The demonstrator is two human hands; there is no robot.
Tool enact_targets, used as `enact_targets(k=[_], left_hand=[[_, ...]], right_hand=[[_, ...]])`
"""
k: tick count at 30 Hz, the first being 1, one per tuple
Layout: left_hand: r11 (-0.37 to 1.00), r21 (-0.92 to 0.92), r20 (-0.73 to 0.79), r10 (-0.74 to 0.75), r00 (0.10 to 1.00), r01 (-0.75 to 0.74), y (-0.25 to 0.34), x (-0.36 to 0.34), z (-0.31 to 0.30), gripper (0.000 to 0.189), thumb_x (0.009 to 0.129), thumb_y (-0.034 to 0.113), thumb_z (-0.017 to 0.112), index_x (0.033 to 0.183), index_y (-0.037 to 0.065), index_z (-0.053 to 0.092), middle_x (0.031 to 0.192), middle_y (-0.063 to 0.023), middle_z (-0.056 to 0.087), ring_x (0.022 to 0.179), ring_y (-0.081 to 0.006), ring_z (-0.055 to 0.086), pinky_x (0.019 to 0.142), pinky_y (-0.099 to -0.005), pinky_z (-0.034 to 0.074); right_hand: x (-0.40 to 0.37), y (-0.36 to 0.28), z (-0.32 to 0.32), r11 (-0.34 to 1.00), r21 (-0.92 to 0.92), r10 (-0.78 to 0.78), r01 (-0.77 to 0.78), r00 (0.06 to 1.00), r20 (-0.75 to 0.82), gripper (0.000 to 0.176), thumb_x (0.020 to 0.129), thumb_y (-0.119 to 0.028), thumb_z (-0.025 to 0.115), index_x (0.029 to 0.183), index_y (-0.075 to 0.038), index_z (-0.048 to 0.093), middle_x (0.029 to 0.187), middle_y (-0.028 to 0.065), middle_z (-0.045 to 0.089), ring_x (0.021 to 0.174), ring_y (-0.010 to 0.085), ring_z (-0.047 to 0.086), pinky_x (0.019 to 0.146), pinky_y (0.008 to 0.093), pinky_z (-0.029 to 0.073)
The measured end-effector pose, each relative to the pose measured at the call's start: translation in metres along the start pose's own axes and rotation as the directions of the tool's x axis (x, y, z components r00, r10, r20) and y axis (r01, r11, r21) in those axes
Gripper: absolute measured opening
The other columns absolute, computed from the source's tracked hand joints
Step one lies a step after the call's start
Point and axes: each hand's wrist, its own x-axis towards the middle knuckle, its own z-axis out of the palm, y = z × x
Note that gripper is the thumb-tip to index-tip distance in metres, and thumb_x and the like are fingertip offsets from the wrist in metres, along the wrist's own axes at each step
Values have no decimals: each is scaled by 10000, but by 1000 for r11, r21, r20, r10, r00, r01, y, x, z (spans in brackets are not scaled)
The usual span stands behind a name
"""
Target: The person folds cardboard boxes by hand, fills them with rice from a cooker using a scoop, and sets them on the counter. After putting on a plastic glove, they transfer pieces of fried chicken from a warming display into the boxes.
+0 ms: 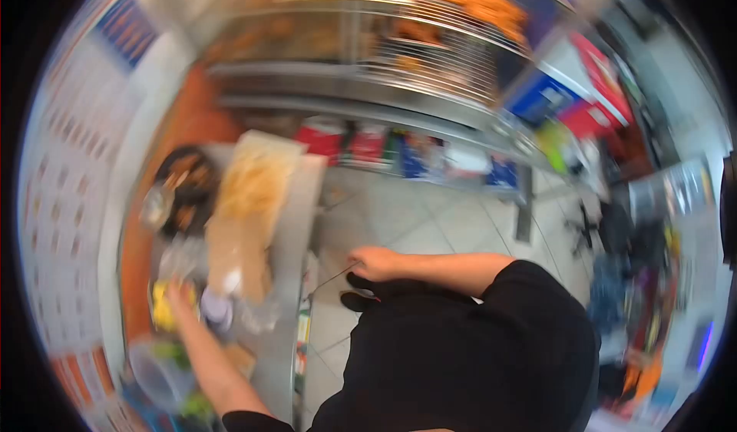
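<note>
In this blurred head view, my left hand [181, 295] reaches over the metal counter [285, 340] at the left, at a yellow item [163, 306]; its fingers are smeared and I cannot make out whether they hold it. My right hand [374, 264] is closed in front of my body, above the floor, with a thin dark stick-like object [335, 280] extending from it to the left. Just right of my left hand stands a pale round container [217, 309]. A brown paper or board piece [239, 259] lies beyond it, beside a tray of pale yellow food [257, 178].
Dark round pans [188, 182] stand at the counter's back left. A clear tub [160, 374] is near the front left. Across the top runs a metal display rack with fried food [468, 6]. A red, white and blue box [572, 86] sits at the upper right. Tiled floor [414, 217] lies between.
</note>
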Motion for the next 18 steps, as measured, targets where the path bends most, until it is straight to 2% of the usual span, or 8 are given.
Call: enact_targets(k=[2,3,5,8,10,12,14,18], left_hand=[[996,34,-46,88,995,-87,17,-12,44,693,896,170,778,1445,-109,463,1429,-232,578,1318,-348,562,1084,-513,481],[710,640,-314,590,744,-294,17,-22,65,728,896,233,783,1451,-113,463,1424,-269,580,1292,-390,585,1072,-498,486],[157,971,-62,893,446,-180,6,-128,130,725,912,272,762,1461,-100,469,1425,-287,582,1256,-435,608,1052,-478,498],[236,760,280,722,633,-605,-119,-167,146,272,1006,169,637,1171,-47,644,1106,-230,673,1001,-352,649,902,-458,532],[388,467,578,546,606,-795,-226,-257,209,256,1038,253,607,1039,3,658,948,-125,663,882,-289,630,852,-434,526],[104,626,780,-68,622,-773,-282,-359,256,285,1042,279,600,1120,15,671,977,-129,687,917,-291,656,867,-418,535],[115,702,685,-377,623,-703,-348,-405,267,289,1042,274,599,1147,14,669,1008,-136,693,943,-285,665,875,-411,539],[-25,760,542,-528,654,-649,-428,-425,297,306,1042,264,597,1201,12,665,1070,-148,704,995,-274,683,892,-397,545]], right_hand=[[-105,70,-4,996,-76,-18,43,951,309,402,996,-319,589,1299,-60,647,1315,204,657,1257,369,603,1057,497,471],[-137,137,12,998,-36,69,-59,875,479,460,1037,-382,555,1381,-83,622,1426,181,610,1328,354,558,1100,478,440],[-220,110,-53,780,201,525,-592,795,304,505,1015,-510,576,1229,-87,751,1261,135,733,1190,314,660,1019,442,496],[-281,231,-82,645,195,684,-739,445,-578,384,927,-427,689,899,-50,755,876,188,755,831,359,723,777,462,568],[-295,270,-150,596,640,787,-485,196,-585,234,935,-251,649,967,-34,732,951,186,765,795,346,737,745,462,571],[-290,304,-215,587,792,807,-167,197,-557,230,938,-94,560,1084,-9,716,1094,217,748,916,357,744,823,459,571],[-269,360,-276,937,172,225,-305,147,-963,345,928,-9,492,1221,-8,676,1206,237,709,1054,375,716,902,448,556],[-220,368,-402,930,128,232,-343,282,-931,449,900,-30,532,1341,-18,621,1250,232,691,1189,403,643,1023,472,508]])
